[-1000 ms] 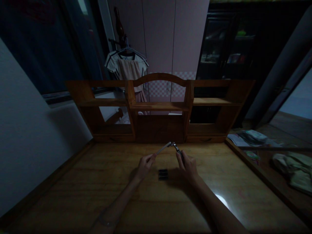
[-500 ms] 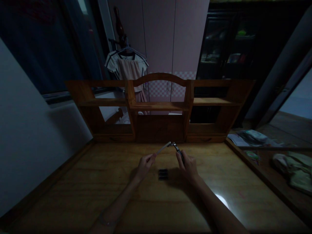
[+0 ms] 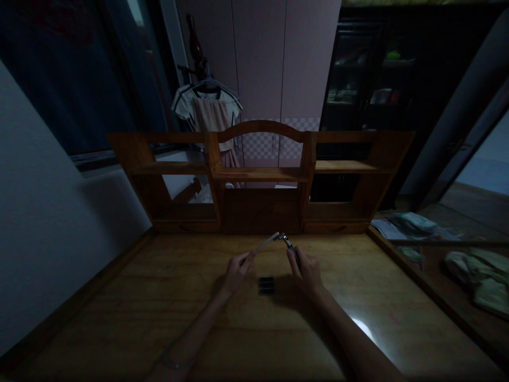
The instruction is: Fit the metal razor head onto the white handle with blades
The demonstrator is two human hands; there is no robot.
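Observation:
My left hand (image 3: 239, 270) is closed around the lower end of a slim pale toothbrush (image 3: 265, 243). Its head, with a dark patch at the tip, tilts up to the right. Closed in my right hand (image 3: 307, 270) is a razor (image 3: 290, 246) with a dark handle and a shiny metal neck, slanting up to the left. The brush tip and the razor head meet or nearly meet; I cannot tell if they touch. On the wooden desk (image 3: 178, 297), below and between my hands, lies a small set of dark razor cartridges (image 3: 266, 285) in a row.
A wooden shelf unit (image 3: 260, 174) stands along the desk's far edge. White wall (image 3: 35, 212) borders the left side. On the right, past the desk's raised edge, lie papers and a plastic bag (image 3: 415, 223) and pale green cloth (image 3: 487, 276). Clothes (image 3: 210, 106) hang behind.
The razor head has shifted very slightly against the brush tip. Both hands otherwise keep their places and their hold; the view has tilted a touch.

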